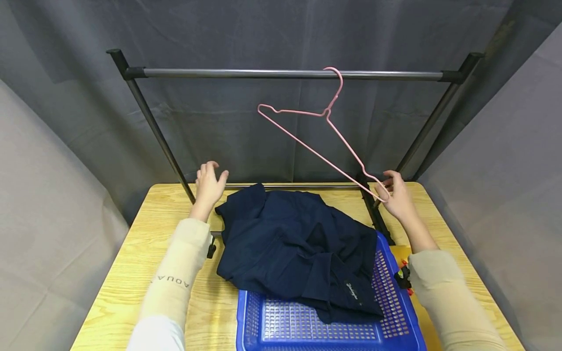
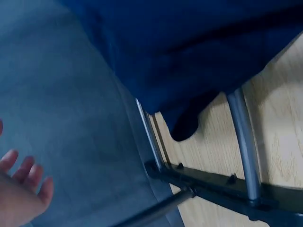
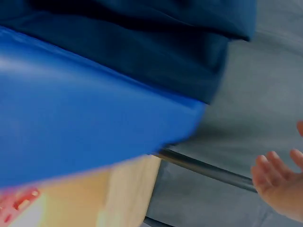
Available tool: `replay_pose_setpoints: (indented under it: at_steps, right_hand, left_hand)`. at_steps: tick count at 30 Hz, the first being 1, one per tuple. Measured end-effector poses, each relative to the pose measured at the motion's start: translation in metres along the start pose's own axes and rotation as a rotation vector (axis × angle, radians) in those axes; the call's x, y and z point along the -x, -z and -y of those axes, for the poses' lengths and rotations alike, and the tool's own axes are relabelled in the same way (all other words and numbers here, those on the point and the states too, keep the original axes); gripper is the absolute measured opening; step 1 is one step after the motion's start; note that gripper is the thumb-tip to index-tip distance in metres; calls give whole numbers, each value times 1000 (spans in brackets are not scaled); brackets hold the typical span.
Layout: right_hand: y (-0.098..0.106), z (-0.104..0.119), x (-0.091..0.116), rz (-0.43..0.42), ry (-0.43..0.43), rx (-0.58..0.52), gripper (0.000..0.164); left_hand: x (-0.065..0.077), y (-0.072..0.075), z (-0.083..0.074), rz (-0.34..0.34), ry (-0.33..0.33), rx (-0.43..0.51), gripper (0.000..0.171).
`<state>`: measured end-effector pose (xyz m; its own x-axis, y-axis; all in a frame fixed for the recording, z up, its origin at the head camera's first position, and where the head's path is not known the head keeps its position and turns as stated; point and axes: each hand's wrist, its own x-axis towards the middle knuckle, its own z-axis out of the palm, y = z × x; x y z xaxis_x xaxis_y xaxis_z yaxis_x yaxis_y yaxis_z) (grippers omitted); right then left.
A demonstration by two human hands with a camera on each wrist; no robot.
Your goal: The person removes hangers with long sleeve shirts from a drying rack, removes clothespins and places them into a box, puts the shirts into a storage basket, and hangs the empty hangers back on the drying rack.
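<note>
A thin pink clothes hanger is hooked over the rail of a rack, one end slanting down toward the right. My right hand is at that lower end, which overlaps its thumb side in the head view. In the right wrist view its fingers are loosely bent, and no hanger shows there. My left hand is raised at the left, fingers spread and holding nothing. Between the hands, a dark navy garment with small white lettering lies heaped over the back of a blue plastic basket.
The black rack's slanted posts and base bar stand on a wooden table. Grey curtain hangs behind. Right of the basket is a yellow surface with small red items, partly hidden by my sleeve.
</note>
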<state>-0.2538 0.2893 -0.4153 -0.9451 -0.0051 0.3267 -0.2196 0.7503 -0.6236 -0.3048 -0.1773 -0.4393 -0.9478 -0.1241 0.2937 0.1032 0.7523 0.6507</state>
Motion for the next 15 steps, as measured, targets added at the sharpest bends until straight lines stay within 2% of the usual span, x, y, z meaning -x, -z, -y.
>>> replay_pose_setpoints:
  at_steps: [5,8,12,15]
  right_hand:
    - [-19,-3,3,206,39,-61,46]
    - [-28,-2,4,362,26,-50,51]
    - [-37,0,4,487,10,30,60]
    - [-44,6,6,514,-10,64,61]
  left_hand:
    - [8,-18,-10,292,-66,-60,51]
    - [15,-28,-17,434,-80,-118,58]
    - [24,-38,-27,538,-66,-165,65]
    - [30,-44,-33,594,-41,-185,69]
